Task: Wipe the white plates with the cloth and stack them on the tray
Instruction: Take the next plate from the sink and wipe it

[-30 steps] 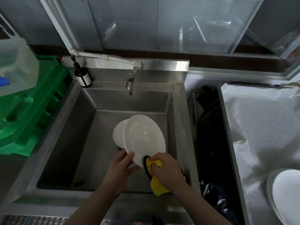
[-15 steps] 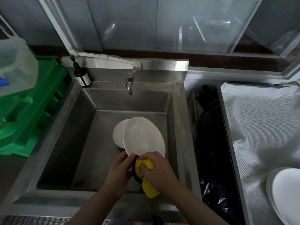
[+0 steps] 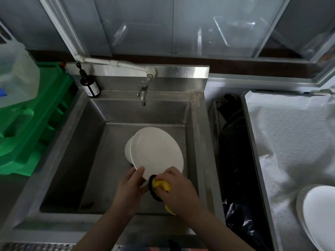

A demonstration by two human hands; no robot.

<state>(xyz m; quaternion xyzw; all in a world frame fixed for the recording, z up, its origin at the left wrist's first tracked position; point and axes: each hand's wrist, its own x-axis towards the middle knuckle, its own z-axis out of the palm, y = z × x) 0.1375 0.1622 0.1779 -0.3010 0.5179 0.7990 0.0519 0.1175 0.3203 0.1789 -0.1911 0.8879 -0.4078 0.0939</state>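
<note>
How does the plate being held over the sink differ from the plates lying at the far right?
The held plate is tilted up over the sink; the stacked plates lie flat on the cloth-lined tray. The held plate is gripped at its near edge by the left hand, with the right hand pressing a yellow cloth to it; nothing touches the stacked plates. The held plate shows whole; the stack is cut off by the frame. Both are plain, round and white.

lower plate (image 3: 128,149) mostly hidden; stacked plates (image 3: 319,214) cut off at right edge.
</note>
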